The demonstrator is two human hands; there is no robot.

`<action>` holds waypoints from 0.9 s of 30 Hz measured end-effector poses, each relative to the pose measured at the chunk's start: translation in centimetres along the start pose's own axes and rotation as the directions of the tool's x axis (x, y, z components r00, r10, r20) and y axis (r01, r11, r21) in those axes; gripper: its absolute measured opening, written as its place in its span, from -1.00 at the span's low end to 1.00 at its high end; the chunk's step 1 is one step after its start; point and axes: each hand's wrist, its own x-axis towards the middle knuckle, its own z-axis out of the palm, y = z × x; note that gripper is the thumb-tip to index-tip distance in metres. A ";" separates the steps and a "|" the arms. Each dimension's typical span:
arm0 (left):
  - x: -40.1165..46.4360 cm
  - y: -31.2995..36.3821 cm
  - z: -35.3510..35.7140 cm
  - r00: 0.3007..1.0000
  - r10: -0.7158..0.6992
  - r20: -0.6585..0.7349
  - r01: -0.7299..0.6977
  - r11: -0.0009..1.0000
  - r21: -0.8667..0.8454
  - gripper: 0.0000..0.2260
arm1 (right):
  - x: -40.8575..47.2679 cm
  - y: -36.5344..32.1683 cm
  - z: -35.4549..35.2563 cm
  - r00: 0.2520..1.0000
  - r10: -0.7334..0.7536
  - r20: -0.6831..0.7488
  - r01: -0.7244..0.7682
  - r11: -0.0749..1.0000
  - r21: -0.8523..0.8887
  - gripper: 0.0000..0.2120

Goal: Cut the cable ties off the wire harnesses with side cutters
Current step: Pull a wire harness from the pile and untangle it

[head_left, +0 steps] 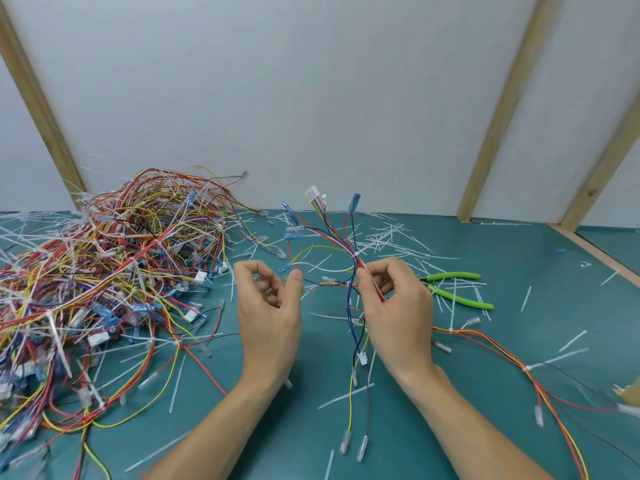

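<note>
Wires in a great tangled heap (104, 271) fill the left side of the mat, and its lower edge runs out of the picture, so how far it reaches cannot be told. The right hand (394, 306) pinches one wire harness (349, 251) between thumb and curled fingers just below a white cable tie (355, 255); its connectors fan upward, its loose ends hang toward the near edge. The left hand (270, 303) is beside it with fingers loosely curled; whether it holds a thin strand is hard to make out. Green-handled side cutters (453, 287) lie just right of the right hand, their tips hidden behind it. Another harness (519, 362) trails off the right edge. White cut ties (388, 237) litter the teal mat (519, 258). Behind it are white panels (277, 98) framed in pale wooden battens (502, 109).
</note>
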 end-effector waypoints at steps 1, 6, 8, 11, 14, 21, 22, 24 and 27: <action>-0.1 0.4 0.0 1.000 0.018 -0.016 -0.018 1.000 -0.007 -0.74 | 0.0 0.0 0.0 1.000 0.012 -0.006 -0.012 1.000 0.006 -0.84; -0.8 0.3 0.4 0.980 0.024 0.200 -0.036 0.998 0.058 -0.88 | 0.1 -0.1 0.0 0.999 0.000 -0.040 0.000 1.000 0.009 -0.86; -1.5 -0.2 0.8 0.940 -0.030 0.339 0.004 0.997 0.075 -0.94 | -0.1 -0.2 0.0 0.998 -0.049 -0.030 0.048 0.999 -0.026 -0.87; -2.0 -0.5 1.2 0.897 -0.054 0.438 0.038 0.998 0.045 -0.90 | -0.4 -0.6 0.3 0.992 -0.124 0.014 0.125 0.989 -0.073 -0.88; -1.4 -0.8 1.0 0.914 -0.068 0.401 0.055 0.998 0.044 -0.92 | -0.5 -0.7 0.6 0.978 -0.173 0.114 0.181 0.981 -0.064 -0.91; -0.1 -1.8 0.5 0.940 -0.205 0.272 0.193 0.979 0.070 -0.75 | -0.9 -1.5 0.2 0.892 -0.217 0.397 0.246 0.969 -0.025 -0.69; 0.1 -1.9 0.4 0.938 -0.223 0.264 0.213 0.975 0.068 -0.75 | -0.8 -1.5 -0.1 0.882 -0.211 0.421 0.237 0.972 -0.010 -0.64; 0.5 -2.1 0.3 0.934 -0.264 0.242 0.259 0.964 0.050 -0.77 | -0.7 -1.5 -0.4 0.877 -0.183 0.445 0.194 0.981 0.020 -0.53; 0.8 -2.1 0.3 0.924 -0.320 0.208 0.323 0.946 0.018 -0.74 | -0.8 -1.6 -0.4 0.904 -0.144 0.402 0.131 0.990 0.061 -0.45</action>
